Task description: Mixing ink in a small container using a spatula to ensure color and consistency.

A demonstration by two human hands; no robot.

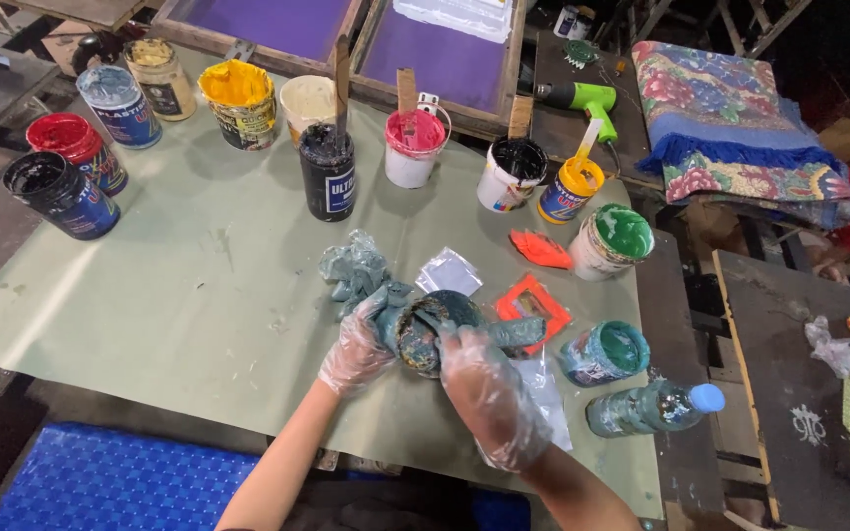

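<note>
My left hand (358,349) and my right hand (491,393) both wear thin clear plastic gloves. Between them I hold a round ink-smeared lid (432,329) of dark teal colour. My left hand presses a teal-stained rag (359,273) against the lid's left side. My right hand grips the lid from the right and below. Just right of the hands stands an open teal ink jar (605,352). An orange square frame (533,305) lies behind the lid.
Several open ink pots stand along the far side of the green table (150,295): black (59,194), red (79,147), yellow (239,101), pink (414,146), green (612,241). A stained plastic bottle (653,407) lies at the right edge. Purple screen frames (346,39) are behind.
</note>
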